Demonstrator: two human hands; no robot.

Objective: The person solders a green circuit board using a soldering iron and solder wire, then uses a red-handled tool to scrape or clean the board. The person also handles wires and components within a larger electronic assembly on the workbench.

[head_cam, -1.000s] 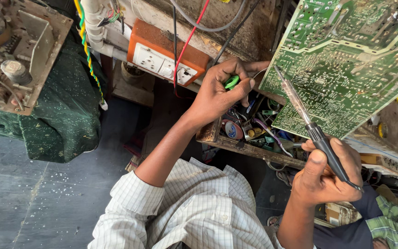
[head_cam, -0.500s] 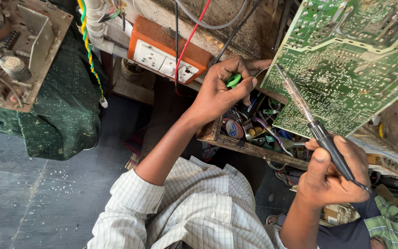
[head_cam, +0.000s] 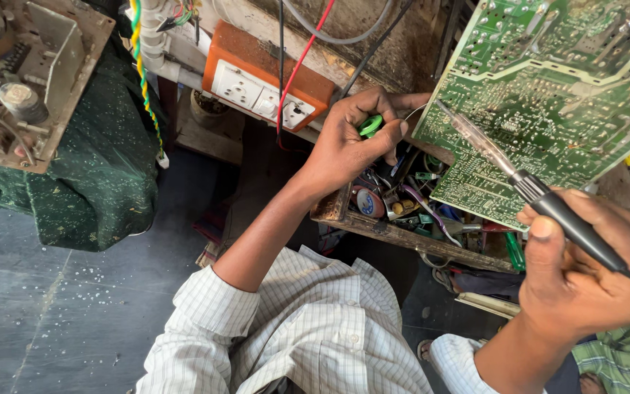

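at about 4 o'clock, nearest the camera, the right hand [head_cam: 585, 270] is curled shut around the black handle of a soldering iron [head_cam: 548, 201], thumb pressed along the grip. the iron's slim metal shaft runs up toward 11 o'clock from that hand, and its tip rests against the solder side of a large green circuit board [head_cam: 570, 95] that fills the 1 to 2 o'clock part of the view, tilted on edge.

nearer the middle, a checked shirt sleeve [head_cam: 205, 314] at 7 o'clock leads up a bare forearm to the left hand [head_cam: 351, 142], just above centre. its fingers are closed on a small green object [head_cam: 371, 125], pinched between thumb and forefinger; a thin wire arcs from it toward the board's left edge, just beside the iron's tip.

below that hand, at 5 o'clock from it, a wooden tray [head_cam: 402, 230] holds a jumble of small parts and tools.

farther off, at 12 o'clock, an orange switch-and-socket box [head_cam: 267, 76] has red and black leads plugged in. at 10 o'clock a rusty metal chassis [head_cam: 30, 73] sits on a dark green cloth [head_cam: 89, 182].
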